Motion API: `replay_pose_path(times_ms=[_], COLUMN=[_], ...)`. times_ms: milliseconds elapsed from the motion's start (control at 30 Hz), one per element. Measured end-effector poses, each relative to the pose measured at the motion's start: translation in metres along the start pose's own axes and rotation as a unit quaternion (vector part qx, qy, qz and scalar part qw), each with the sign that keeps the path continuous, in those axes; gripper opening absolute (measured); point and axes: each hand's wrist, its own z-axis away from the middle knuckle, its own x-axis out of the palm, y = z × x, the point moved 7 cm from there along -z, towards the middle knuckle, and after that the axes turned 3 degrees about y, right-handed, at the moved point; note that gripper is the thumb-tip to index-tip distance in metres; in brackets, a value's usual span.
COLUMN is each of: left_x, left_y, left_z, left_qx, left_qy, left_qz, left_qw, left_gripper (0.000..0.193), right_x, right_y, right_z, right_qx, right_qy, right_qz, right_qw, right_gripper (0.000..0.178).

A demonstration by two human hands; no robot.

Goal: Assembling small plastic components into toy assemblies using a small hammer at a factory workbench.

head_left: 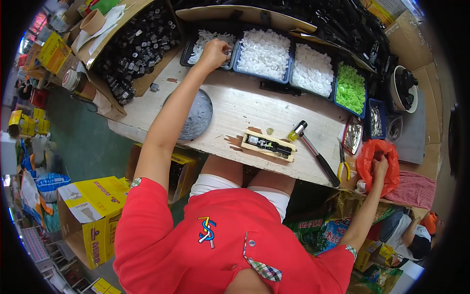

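My left hand [214,52] reaches far across the wooden workbench [235,105] into a dark tray of small white plastic parts [203,40]. Its fingers curl down into the parts, and what they pinch is hidden. My right hand [380,167] is at the bench's right end, gripping the mouth of a red plastic bag [373,156]. Near the front edge between my arms, a pale wooden jig [269,145] holds a black part. A mallet with a yellow head [296,133] and black handle lies just right of it.
More trays hold white parts [265,54] [312,69] and green parts [351,88]. Black parts [138,45] are heaped on cardboard at the left. A round metal plate [197,115], yellow-handled pliers [343,167], small trays of metal pieces [353,135], a bowl [404,88] and yellow boxes [93,211] surround me.
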Motion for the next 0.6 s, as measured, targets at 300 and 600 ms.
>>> replay_pose_path(times_ms=[300, 600], left_x=[-0.082, -0.118], left_y=[-0.008, -0.015], left_z=[0.049, 0.181], left_qx=[-0.162, -0.135], left_qy=[0.049, 0.04], left_qz=[0.32, 0.147], left_qw=[0.932, 0.979], left_gripper=[0.01, 0.008], right_x=[-0.036, -0.062], right_y=[-0.018, -0.114], right_z=[0.006, 0.06], right_qx=[-0.091, -0.164], right_qy=[0.123, 0.138], right_qz=[-0.165, -0.177], right_qw=[0.974, 0.961], right_gripper=[0.021, 0.028])
